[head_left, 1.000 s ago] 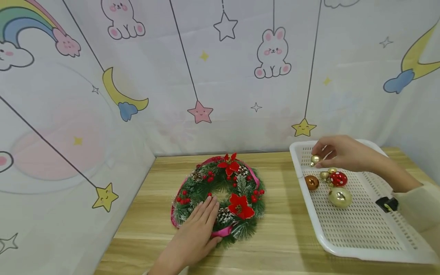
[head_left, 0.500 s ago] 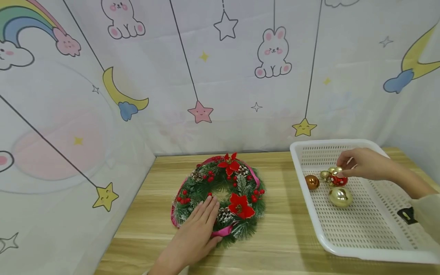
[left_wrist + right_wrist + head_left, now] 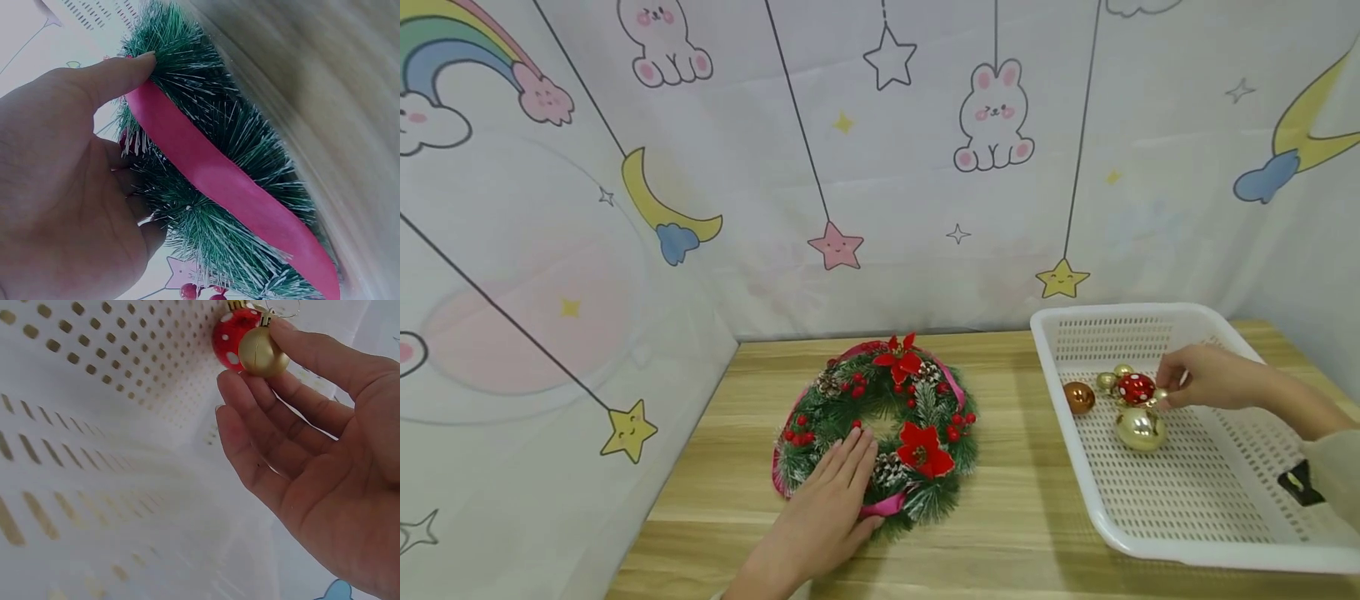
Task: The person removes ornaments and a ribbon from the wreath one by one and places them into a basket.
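Observation:
My left hand [image 3: 827, 500] lies with straight fingers on a green Christmas wreath [image 3: 951, 500] trimmed with red poinsettias, berries and pine cones. Its thumb touches the wreath's pink ribbon [image 3: 200, 169] in the left wrist view. Over a white plastic basket [image 3: 1097, 517], my right hand [image 3: 1210, 379] pinches a small gold bauble [image 3: 262, 353] by its cap, between thumb and fingers. Just behind that bauble is a red bauble with white dots [image 3: 226, 339]; whether the two touch I cannot tell. A large gold bauble [image 3: 1141, 431] lies in the basket below.
Also in the basket are a copper bauble [image 3: 1079, 398] by the left wall and small gold baubles [image 3: 1106, 382] beside the red one. A patterned cloth [image 3: 910, 208] hangs behind the wooden table [image 3: 1000, 533].
My right hand has carried the small gold bauble from the basket's far left, rightward and nearer, to the right side of the red bauble. The left hand and the wreath have stayed put.

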{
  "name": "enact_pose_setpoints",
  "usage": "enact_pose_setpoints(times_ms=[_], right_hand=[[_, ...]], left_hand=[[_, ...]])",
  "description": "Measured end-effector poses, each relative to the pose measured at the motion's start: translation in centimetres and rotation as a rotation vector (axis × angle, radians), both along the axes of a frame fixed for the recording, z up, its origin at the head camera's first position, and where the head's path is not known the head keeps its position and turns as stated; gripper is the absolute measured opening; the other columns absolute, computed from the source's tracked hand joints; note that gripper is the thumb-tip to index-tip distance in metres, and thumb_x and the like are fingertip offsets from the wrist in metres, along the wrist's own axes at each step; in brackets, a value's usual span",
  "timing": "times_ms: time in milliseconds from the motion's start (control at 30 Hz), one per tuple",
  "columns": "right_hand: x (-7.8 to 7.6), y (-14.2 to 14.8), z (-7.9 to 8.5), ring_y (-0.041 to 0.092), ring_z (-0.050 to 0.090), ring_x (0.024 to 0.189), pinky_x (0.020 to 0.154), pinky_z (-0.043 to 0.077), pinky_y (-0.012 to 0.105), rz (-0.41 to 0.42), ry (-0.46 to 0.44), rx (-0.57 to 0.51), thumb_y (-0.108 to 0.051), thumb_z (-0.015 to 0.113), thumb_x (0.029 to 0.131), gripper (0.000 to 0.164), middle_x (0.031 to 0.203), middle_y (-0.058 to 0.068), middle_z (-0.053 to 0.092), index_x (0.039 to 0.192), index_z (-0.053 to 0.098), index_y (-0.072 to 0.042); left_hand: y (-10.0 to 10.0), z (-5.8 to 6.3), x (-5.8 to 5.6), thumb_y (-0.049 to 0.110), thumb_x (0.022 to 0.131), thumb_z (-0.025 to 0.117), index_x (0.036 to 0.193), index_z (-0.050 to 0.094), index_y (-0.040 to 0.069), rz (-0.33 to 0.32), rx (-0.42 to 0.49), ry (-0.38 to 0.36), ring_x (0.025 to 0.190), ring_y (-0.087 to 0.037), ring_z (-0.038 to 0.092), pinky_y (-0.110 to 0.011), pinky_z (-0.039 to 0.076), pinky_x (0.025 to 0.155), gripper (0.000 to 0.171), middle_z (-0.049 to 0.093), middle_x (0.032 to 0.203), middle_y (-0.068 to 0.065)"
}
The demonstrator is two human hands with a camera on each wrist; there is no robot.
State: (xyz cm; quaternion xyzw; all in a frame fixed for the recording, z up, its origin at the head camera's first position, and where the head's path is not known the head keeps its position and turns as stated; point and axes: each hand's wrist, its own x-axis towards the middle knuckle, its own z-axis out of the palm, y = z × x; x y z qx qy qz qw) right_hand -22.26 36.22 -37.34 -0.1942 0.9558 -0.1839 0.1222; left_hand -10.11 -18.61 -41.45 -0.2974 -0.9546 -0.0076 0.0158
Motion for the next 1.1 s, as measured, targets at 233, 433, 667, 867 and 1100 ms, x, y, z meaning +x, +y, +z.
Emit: enact_pose_setpoints(times_ms=[233, 433, 667, 867, 1100], right_hand=[[0.1, -0.2, -1.0, 0.0, 0.058, 0.077, 0.065, 0.053, 0.021, 0.024, -0.049, 0.013, -0.017, 0.083, 0.087, 0.014, 0.087, -0.005, 0.07, 0.087, 0.071, -0.01], [0.2, -0.1, -1.2, 0.003, 0.056, 0.076, 0.065, 0.05, 0.021, 0.034, -0.102, 0.051, -0.014, 0.081, 0.083, 0.012, 0.086, -0.004, 0.069, 0.087, 0.071, -0.009], [0.1, 0.2, -1.4, 0.004, 0.058, 0.079, 0.067, 0.051, 0.021, 0.028, -0.151, 0.067, -0.018, 0.082, 0.085, 0.015, 0.089, -0.004, 0.07, 0.09, 0.072, -0.009], [0.1, 0.3, -0.5, 0.003, 0.062, 0.086, 0.07, 0.056, 0.022, 0.053, -0.122, 0.046, -0.014, 0.081, 0.087, 0.019, 0.097, 0.0, 0.073, 0.1, 0.074, -0.002], [0.3, -1.0, 2.1, 0.01, 0.069, 0.088, 0.072, 0.059, 0.022, 0.049, 0.026, 0.061, -0.016, 0.081, 0.09, 0.025, 0.103, 0.002, 0.076, 0.108, 0.075, 0.001]], left_hand=[[-0.1, -0.1, 0.0, 0.048, 0.102, 0.065, 0.166, 0.028, 0.002, -0.002, -0.002, 0.019, 0.164, -0.032, 0.026, -0.05, 0.029, 0.132, 0.087, 0.025, 0.175, -0.016], [-0.1, -0.1, 0.1, 0.048, 0.102, 0.065, 0.166, 0.028, 0.001, -0.006, 0.006, 0.02, 0.163, -0.032, 0.026, -0.051, 0.029, 0.133, 0.087, 0.027, 0.175, -0.017], [0.0, -0.1, 0.2, 0.048, 0.102, 0.066, 0.165, 0.029, 0.001, -0.005, -0.004, 0.03, 0.163, -0.032, 0.027, -0.05, 0.029, 0.132, 0.087, 0.029, 0.174, -0.017], [0.0, 0.0, 0.2, 0.048, 0.103, 0.064, 0.165, 0.028, 0.001, -0.007, -0.012, 0.012, 0.164, -0.032, 0.025, -0.049, 0.029, 0.133, 0.086, 0.025, 0.175, -0.016], [-0.2, 0.6, -0.1, 0.046, 0.105, 0.062, 0.165, 0.03, 0.001, -0.028, 0.025, -0.017, 0.164, -0.033, 0.025, -0.049, 0.03, 0.132, 0.081, 0.027, 0.175, -0.015]])
